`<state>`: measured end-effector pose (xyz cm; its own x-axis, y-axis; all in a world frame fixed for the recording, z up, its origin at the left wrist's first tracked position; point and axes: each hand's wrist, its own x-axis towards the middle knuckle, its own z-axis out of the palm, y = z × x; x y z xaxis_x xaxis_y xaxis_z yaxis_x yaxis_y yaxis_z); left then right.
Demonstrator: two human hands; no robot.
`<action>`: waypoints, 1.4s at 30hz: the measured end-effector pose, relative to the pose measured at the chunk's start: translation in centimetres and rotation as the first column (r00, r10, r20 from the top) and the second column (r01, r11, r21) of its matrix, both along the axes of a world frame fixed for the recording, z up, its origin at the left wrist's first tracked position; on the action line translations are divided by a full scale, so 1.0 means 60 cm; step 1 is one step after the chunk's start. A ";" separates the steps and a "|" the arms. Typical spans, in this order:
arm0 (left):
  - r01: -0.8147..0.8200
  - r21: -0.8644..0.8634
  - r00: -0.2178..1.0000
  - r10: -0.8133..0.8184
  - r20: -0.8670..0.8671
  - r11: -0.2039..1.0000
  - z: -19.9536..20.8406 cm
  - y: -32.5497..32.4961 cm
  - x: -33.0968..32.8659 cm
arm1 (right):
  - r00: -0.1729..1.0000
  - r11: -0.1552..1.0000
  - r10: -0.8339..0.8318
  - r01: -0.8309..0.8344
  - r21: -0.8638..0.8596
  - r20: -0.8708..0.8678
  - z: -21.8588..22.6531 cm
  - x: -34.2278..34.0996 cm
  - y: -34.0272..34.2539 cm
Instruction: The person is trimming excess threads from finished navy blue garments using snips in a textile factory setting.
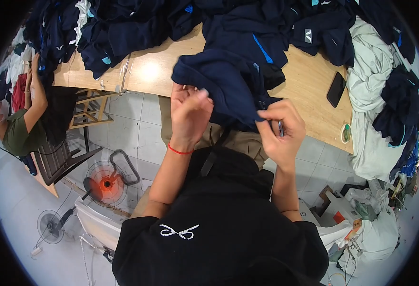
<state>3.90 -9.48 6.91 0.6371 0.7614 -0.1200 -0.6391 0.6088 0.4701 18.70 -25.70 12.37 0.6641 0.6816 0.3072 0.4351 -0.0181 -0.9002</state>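
Observation:
A navy blue garment (219,76) hangs over the near table edge in front of me, partly lifted between my hands. My left hand (190,114), with a red string on its wrist, has its fingers curled at the garment's left edge; its thumb is blurred. On the other side, my right hand (283,131) pinches the garment's lower right corner between thumb and finger. A small shiny metal tool (281,128) rests in that hand's curled fingers, mostly hidden, so its kind is unclear. A bright blue strip (262,48) shows on the navy cloth farther up.
Navy garments (123,33) are heaped along the far side of the wooden table (152,71). To the right lie a black phone (336,89), pale cloth (369,62) and a round inset (346,133). A co-worker (23,124) is at the left, near a chair (59,157) and fans (107,183).

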 end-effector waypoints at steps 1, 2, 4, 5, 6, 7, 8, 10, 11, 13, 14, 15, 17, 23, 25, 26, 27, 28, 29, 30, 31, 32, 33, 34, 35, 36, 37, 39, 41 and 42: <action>-0.002 0.003 1.000 0.002 0.000 1.000 -0.001 0.007 -0.002 | 0.974 0.971 0.223 -0.226 -0.084 -0.040 -0.003 0.011 -0.008; 0.017 -0.037 0.999 -0.018 -0.026 0.999 -0.001 0.017 -0.001 | 0.899 0.885 0.427 -0.438 -0.160 -0.096 -0.005 0.021 -0.014; 0.038 -0.076 0.998 -0.042 -0.051 0.996 0.005 0.021 0.001 | 0.859 0.840 0.511 -0.509 -0.186 -0.041 -0.007 0.030 -0.013; 0.050 0.051 0.991 -0.043 -0.123 0.997 0.014 0.017 0.003 | 0.921 0.911 0.382 -0.389 -0.138 -0.075 0.004 0.028 -0.002; 0.071 0.171 0.979 -0.036 -0.199 0.983 0.022 0.010 -0.003 | 0.962 0.961 0.245 -0.257 -0.098 -0.122 0.017 0.020 0.005; 0.126 0.230 0.985 -0.093 -0.149 0.965 0.017 0.012 -0.012 | 0.962 0.978 0.148 -0.177 -0.110 -0.230 0.027 0.018 0.013; 0.128 0.232 0.984 -0.095 -0.148 0.964 0.019 0.007 -0.011 | 0.963 0.979 0.146 -0.174 -0.109 -0.228 0.031 0.017 0.023; 0.146 0.247 0.979 -0.105 -0.173 0.958 0.024 -0.009 -0.011 | 0.961 0.978 0.145 -0.175 -0.111 -0.237 0.037 0.012 0.039; 0.143 0.248 0.980 -0.102 -0.173 0.958 0.024 -0.010 -0.014 | 0.920 0.979 0.144 -0.186 -0.083 -0.365 0.040 0.004 0.043; 0.205 0.346 0.967 -0.133 -0.219 0.916 0.022 -0.011 -0.020 | 0.903 0.963 0.206 -0.255 -0.085 -0.376 0.025 0.008 0.038; 0.237 0.390 0.958 -0.148 -0.244 0.890 0.026 -0.012 -0.021 | 0.882 0.943 0.263 -0.320 -0.087 -0.390 0.014 0.012 0.032; 0.239 0.388 0.956 -0.146 -0.254 0.890 0.034 -0.013 -0.021 | 0.902 0.923 0.346 -0.376 -0.078 -0.259 0.008 0.022 0.029; 0.238 0.436 0.946 -0.106 -0.305 0.868 0.040 -0.009 -0.020 | 0.941 0.956 0.252 -0.278 -0.092 -0.226 0.014 0.014 0.020; 0.146 0.660 0.869 0.223 -0.441 0.737 0.017 -0.028 0.001 | 0.961 1.000 0.004 0.001 -0.015 0.275 0.046 -0.033 0.014; 0.118 0.677 0.855 0.272 -0.442 0.727 0.002 -0.040 0.011 | 0.948 0.990 0.132 -0.112 -0.085 0.288 0.058 -0.053 0.010; 0.050 0.686 0.847 0.333 -0.415 0.726 -0.006 -0.044 0.019 | 0.931 0.977 0.213 -0.194 -0.092 0.296 0.058 -0.061 0.012; -0.018 0.693 0.834 0.393 -0.388 0.721 -0.012 -0.047 0.024 | 0.922 0.964 0.258 -0.227 -0.136 0.289 0.052 -0.069 0.013; -0.015 0.692 0.835 0.390 -0.389 0.721 -0.016 -0.049 0.025 | 0.911 0.948 0.304 -0.261 -0.181 0.279 0.042 -0.080 0.015; -0.027 0.681 0.847 0.379 -0.374 0.732 -0.019 -0.050 0.026 | 0.924 0.966 0.257 -0.234 -0.114 0.284 0.033 -0.094 0.024; -0.039 0.669 0.858 0.368 -0.358 0.743 -0.021 -0.050 0.027 | 0.923 0.961 0.273 -0.251 -0.114 0.271 0.033 -0.097 0.022; -0.075 0.670 0.863 0.385 -0.327 0.738 -0.024 -0.049 0.031 | 0.916 0.958 0.283 -0.260 -0.117 0.284 0.029 -0.097 0.022; -0.074 0.671 0.862 0.386 -0.328 0.738 -0.023 -0.048 0.031 | 0.908 0.955 0.295 -0.270 -0.121 0.297 0.026 -0.097 0.022; -0.087 0.677 0.856 0.402 -0.324 0.731 -0.021 -0.048 0.031 | 0.908 0.955 0.295 -0.272 -0.120 0.296 0.026 -0.096 0.022; -0.100 0.682 0.850 0.419 -0.320 0.724 -0.019 -0.047 0.030 | 0.897 0.945 0.325 -0.293 -0.146 0.299 0.028 -0.094 0.022; -0.101 0.682 0.850 0.418 -0.319 0.725 -0.018 -0.045 0.032 | 0.885 0.934 0.353 -0.313 -0.174 0.304 0.029 -0.092 0.021; -0.108 0.669 0.819 0.448 -0.359 0.735 -0.016 -0.039 0.032 | 0.885 0.934 0.352 -0.312 -0.175 0.305 0.032 -0.090 0.021; -0.117 0.657 0.784 0.475 -0.399 0.745 -0.015 -0.031 0.032 | 0.887 0.926 0.364 -0.313 -0.211 0.283 0.037 -0.087 0.021; -0.055 0.671 0.746 0.477 -0.464 0.740 -0.015 0.012 0.018 | 0.902 0.923 0.361 -0.310 -0.226 0.237 0.031 -0.076 0.017; 0.080 0.611 0.703 0.390 -0.594 0.787 -0.004 0.056 -0.006 | 0.943 0.924 0.328 -0.308 -0.227 0.051 0.017 -0.059 0.008; 0.123 0.606 0.661 0.391 -0.641 0.786 -0.002 0.073 -0.014 | 0.957 0.920 0.288 -0.287 -0.268 -0.036 0.016 -0.046 0.007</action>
<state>3.06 -5.11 6.77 0.4254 0.9050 -0.0031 0.0007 0.0031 1.0000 15.91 -25.25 13.35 0.4266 0.9000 0.0897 0.4615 -0.1313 -0.8774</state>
